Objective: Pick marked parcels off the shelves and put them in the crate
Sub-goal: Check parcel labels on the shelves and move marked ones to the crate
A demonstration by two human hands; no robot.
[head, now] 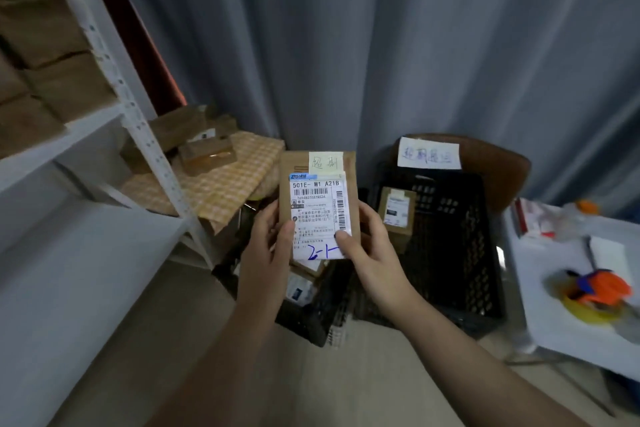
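Note:
I hold a small brown parcel (pixel 318 198) upright in front of me, above the crates. It carries a white shipping label with blue handwriting and a pale sticky note at its top. My left hand (pixel 266 246) grips its left edge, thumb on the label. My right hand (pixel 367 243) grips its right edge, thumb on the label's lower corner. A black crate (pixel 460 253) stands on the floor just right of the parcel, with a brown parcel (pixel 396 210) inside. A second black crate (pixel 318 308) below my hands holds a few parcels.
A white shelf rack (pixel 145 135) with brown parcels stands at the left. Behind it a checked cloth (pixel 225 180) bears more parcels. A brown chair (pixel 502 166) with a paper sign is behind the crate. A white table (pixel 571 288) with a tape dispenser is at the right.

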